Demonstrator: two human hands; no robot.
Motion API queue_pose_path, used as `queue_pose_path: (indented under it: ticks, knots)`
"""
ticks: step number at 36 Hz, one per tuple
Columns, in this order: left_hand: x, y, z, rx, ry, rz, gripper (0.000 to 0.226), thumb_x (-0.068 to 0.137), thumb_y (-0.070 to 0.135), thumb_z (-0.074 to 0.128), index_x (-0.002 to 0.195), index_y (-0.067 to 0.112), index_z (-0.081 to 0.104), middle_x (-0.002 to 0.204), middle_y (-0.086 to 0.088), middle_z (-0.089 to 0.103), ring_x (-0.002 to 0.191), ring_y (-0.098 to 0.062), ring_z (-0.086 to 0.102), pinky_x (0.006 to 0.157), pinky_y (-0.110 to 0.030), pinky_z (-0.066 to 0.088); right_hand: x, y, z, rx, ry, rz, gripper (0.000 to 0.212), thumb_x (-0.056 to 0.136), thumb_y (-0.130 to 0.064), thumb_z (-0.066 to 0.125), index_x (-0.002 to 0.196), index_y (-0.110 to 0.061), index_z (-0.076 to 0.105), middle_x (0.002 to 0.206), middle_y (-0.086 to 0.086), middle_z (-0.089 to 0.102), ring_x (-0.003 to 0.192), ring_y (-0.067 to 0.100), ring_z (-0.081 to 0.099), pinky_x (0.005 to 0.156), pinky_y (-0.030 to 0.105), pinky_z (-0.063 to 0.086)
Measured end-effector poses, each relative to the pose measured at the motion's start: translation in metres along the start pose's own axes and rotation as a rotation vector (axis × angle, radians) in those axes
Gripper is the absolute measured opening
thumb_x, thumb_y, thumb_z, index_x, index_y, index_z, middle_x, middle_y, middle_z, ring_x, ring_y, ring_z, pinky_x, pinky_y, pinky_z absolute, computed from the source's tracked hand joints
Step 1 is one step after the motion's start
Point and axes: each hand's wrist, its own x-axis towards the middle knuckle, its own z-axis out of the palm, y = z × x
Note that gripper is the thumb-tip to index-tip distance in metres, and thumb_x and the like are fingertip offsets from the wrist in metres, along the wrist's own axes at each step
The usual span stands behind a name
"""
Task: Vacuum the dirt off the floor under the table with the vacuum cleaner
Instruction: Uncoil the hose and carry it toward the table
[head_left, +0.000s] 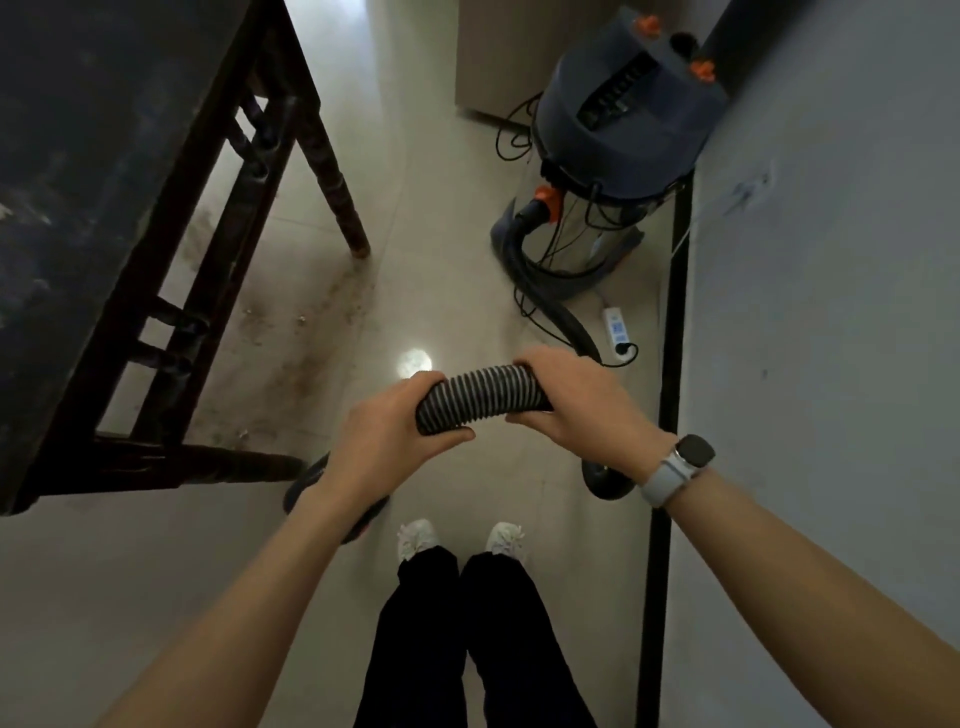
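The ribbed black hose of the vacuum cleaner is held level in front of me, above the floor. My left hand grips its left end and my right hand grips it just to the right. The hose runs on from my right hand down to the steel drum's inlet at the back right. Brown dirt lies scattered on the pale floor beside and under the dark wooden table at the left. A dark part of the hose or nozzle shows under my left forearm.
A white power strip with a plug lies on the floor by the right wall. Black cables loop behind the drum. The table's leg stands near the dirt. My feet in white shoes stand below the hose.
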Motion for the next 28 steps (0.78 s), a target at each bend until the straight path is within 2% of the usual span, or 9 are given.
queue_pose_path:
  ticks: [3,6,9,12,16,19,22,24,28]
  knots:
    - [-0.002,0.001,-0.010,-0.089,0.023,-0.014,0.053,0.071,0.044,0.078,0.115,0.021,0.059,0.092,0.008,0.064,0.083,-0.013,0.061,0.074,-0.036,0.053,-0.018,0.011,0.016,0.075,0.230,0.106,0.049,0.077,-0.029,0.076,0.119,-0.017,0.055,0.108,0.002,0.063,0.099,0.021,0.059,0.087,0.039,0.049]
    - [-0.003,0.001,-0.026,-0.243,0.064,-0.089,0.049,0.070,0.035,0.079,0.112,0.026,0.056,0.092,0.015,0.060,0.084,-0.006,0.059,0.074,-0.026,0.052,-0.034,0.022,0.027,0.309,0.414,0.440,0.046,0.076,-0.022,0.077,0.114,-0.020,0.052,0.103,-0.001,0.059,0.095,0.018,0.057,0.083,0.033,0.048]
    - [-0.005,-0.003,-0.044,-0.393,0.120,-0.181,0.047,0.072,0.027,0.079,0.111,0.028,0.052,0.093,0.013,0.058,0.084,-0.003,0.057,0.070,-0.020,0.048,-0.043,0.033,0.035,0.587,0.405,0.710,0.048,0.078,-0.019,0.076,0.116,-0.018,0.046,0.104,-0.004,0.053,0.096,0.014,0.054,0.081,0.026,0.045]
    - [-0.009,-0.009,-0.057,-0.417,0.126,-0.222,0.045,0.072,0.027,0.079,0.108,0.027,0.052,0.094,0.009,0.058,0.084,-0.005,0.057,0.069,-0.020,0.046,-0.038,0.032,0.034,0.679,0.394,0.771,0.042,0.085,-0.017,0.069,0.118,-0.009,0.046,0.102,0.003,0.056,0.095,0.019,0.057,0.072,0.022,0.045]
    - [-0.010,-0.003,-0.077,-0.346,0.076,-0.199,0.048,0.070,0.028,0.081,0.108,0.026,0.052,0.095,0.010,0.059,0.087,-0.005,0.058,0.070,-0.026,0.049,-0.021,0.029,-0.002,0.535,0.442,0.659,0.027,0.083,-0.019,0.066,0.104,-0.012,0.051,0.091,0.005,0.060,0.083,0.025,0.060,0.074,0.045,0.053]
    - [0.001,0.021,-0.098,-0.328,0.030,-0.115,0.050,0.069,0.034,0.081,0.110,0.027,0.054,0.097,0.008,0.061,0.089,-0.006,0.059,0.074,-0.024,0.052,-0.010,0.021,-0.052,0.350,0.381,0.497,0.030,0.081,-0.020,0.068,0.106,-0.015,0.051,0.089,-0.002,0.057,0.083,0.021,0.056,0.071,0.035,0.048]
    - [0.016,0.054,-0.119,-0.296,-0.051,-0.033,0.059,0.063,0.049,0.076,0.112,0.024,0.055,0.095,0.006,0.062,0.087,-0.006,0.061,0.072,-0.024,0.053,-0.002,-0.002,-0.111,0.190,0.360,0.304,0.035,0.081,-0.023,0.069,0.111,-0.014,0.053,0.094,-0.001,0.057,0.083,0.019,0.053,0.070,0.028,0.039]
    - [0.027,0.079,-0.135,-0.278,-0.099,-0.003,0.058,0.064,0.050,0.075,0.111,0.022,0.056,0.091,0.004,0.062,0.083,-0.009,0.062,0.071,-0.028,0.055,0.004,-0.016,-0.147,0.102,0.386,0.184,0.040,0.079,-0.026,0.070,0.114,-0.011,0.055,0.099,0.004,0.061,0.088,0.024,0.057,0.073,0.031,0.043]
    - [0.046,0.137,-0.167,-0.360,-0.178,0.097,0.029,0.078,0.032,0.075,0.097,0.021,0.056,0.078,0.000,0.061,0.062,-0.010,0.064,0.060,-0.026,0.056,0.017,-0.040,-0.203,-0.141,0.422,-0.102,0.044,0.074,-0.020,0.075,0.114,-0.011,0.058,0.104,0.008,0.063,0.094,0.028,0.061,0.082,0.045,0.052]
